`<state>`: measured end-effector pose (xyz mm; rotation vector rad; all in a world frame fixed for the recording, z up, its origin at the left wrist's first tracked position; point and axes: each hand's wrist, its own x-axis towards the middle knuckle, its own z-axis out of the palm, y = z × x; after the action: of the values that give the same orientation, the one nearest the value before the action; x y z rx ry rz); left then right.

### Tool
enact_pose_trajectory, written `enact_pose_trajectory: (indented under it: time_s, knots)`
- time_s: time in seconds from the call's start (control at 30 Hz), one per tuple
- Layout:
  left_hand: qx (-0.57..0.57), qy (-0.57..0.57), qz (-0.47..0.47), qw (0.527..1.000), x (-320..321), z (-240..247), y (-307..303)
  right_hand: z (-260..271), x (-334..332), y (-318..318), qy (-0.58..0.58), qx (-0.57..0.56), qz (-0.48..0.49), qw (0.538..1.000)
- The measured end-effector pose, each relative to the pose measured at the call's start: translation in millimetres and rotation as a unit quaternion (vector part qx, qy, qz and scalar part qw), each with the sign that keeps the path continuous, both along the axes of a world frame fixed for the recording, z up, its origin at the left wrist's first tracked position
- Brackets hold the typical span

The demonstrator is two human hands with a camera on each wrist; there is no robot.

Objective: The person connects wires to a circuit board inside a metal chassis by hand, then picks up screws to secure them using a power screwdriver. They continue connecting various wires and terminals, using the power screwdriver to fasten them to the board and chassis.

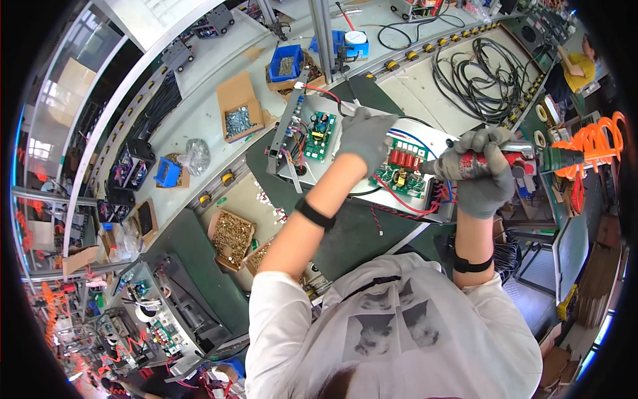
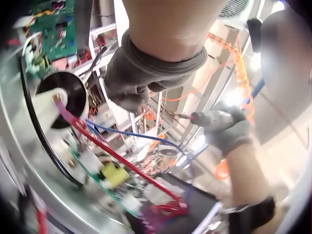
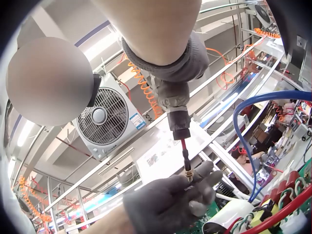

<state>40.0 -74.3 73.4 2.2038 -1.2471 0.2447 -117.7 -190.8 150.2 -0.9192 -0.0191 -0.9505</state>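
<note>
My gloved right hand [image 1: 482, 173] [image 3: 180, 63] grips a pneumatic screwdriver [image 1: 465, 165] [image 3: 178, 117], its bit pointing left over the open metal chassis. Below it lies a green circuit board [image 1: 407, 183] with red components [image 1: 404, 159]. My gloved left hand [image 1: 367, 139] [image 2: 134, 80] is over the chassis, between this board and a second green board [image 1: 320, 135]. In the right wrist view, the left hand [image 3: 168, 202] has bent fingers beside the bit tip, where a brass-coloured piece [image 3: 189, 173] shows. Whether the left fingers pinch anything is hidden.
Red and blue wires [image 1: 405, 203] loop around the board. An orange coiled hose [image 1: 591, 143] trails off right. Beyond the chassis stand a screw carton [image 1: 240, 121] and blue bins [image 1: 286, 63]; another carton [image 1: 231, 239] is nearer left. Black cables [image 1: 475, 80] lie back right, near a seated person [image 1: 579, 70].
</note>
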Motion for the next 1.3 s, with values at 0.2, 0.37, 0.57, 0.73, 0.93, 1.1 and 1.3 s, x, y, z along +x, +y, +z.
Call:
enact_pose_trajectory:
  time_s: [0.2,0.37,0.57,0.73,0.93,1.1,1.3]
  knots:
    - [0.249,0.100,-0.117,0.956,19,10,-8,-8,20,1,0.039,-0.008,-0.089,0.995]
    - [0.283,0.054,-0.199,0.937,32,3,-1,-14,27,1,0.044,-0.025,-0.103,0.993]
    - [0.231,0.059,-0.219,0.946,37,-5,1,-27,39,4,0.044,-0.049,-0.092,0.994]
    - [0.194,0.072,-0.232,0.951,40,-9,4,-31,44,9,0.067,-0.059,-0.091,0.992]
    - [0.160,0.105,-0.241,0.951,42,-11,4,-34,51,17,0.084,-0.034,-0.100,0.991]
    - [0.153,0.111,-0.240,0.952,43,-5,6,-42,52,18,0.095,-0.031,-0.127,0.987]
    - [0.147,0.170,-0.233,0.946,50,-7,12,-43,52,17,0.066,-0.041,-0.140,0.987]
